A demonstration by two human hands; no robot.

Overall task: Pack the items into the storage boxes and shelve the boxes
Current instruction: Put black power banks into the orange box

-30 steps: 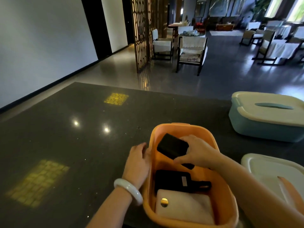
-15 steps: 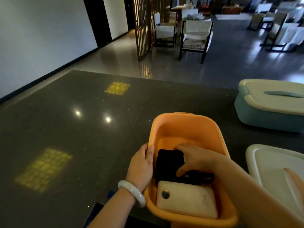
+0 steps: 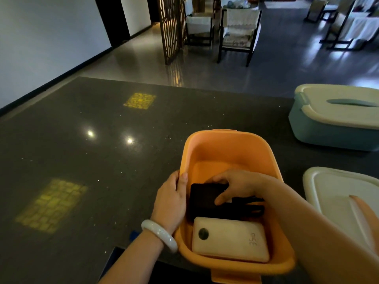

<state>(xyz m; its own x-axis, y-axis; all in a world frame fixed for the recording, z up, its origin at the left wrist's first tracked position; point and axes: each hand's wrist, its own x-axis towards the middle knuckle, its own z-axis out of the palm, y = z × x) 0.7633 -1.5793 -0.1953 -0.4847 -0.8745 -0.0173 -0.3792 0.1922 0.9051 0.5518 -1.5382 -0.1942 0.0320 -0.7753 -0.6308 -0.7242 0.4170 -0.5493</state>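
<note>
An orange storage box [image 3: 229, 146] stands open at the near edge of the dark table [image 3: 82, 160]. A white power bank [image 3: 229, 240] lies at the near end of the box. Beyond it a black flat item [image 3: 203, 199] lies on top of another black item [image 3: 250, 208]. My left hand [image 3: 170, 203] grips the box's left rim, with a pale bangle on that wrist. Inside the box my right hand [image 3: 235, 185] holds the black flat item, fingers over its far edge and thumb on its top.
A teal storage box with a cream lid [image 3: 336, 117] stands at the far right of the table. A cream lid with an orange handle [image 3: 338, 201] lies to the right of the orange box. Chairs and a wooden screen stand on the floor beyond the table.
My right hand has lowered the black flat item from above the box down onto the other black item. My left hand has stayed on the rim.
</note>
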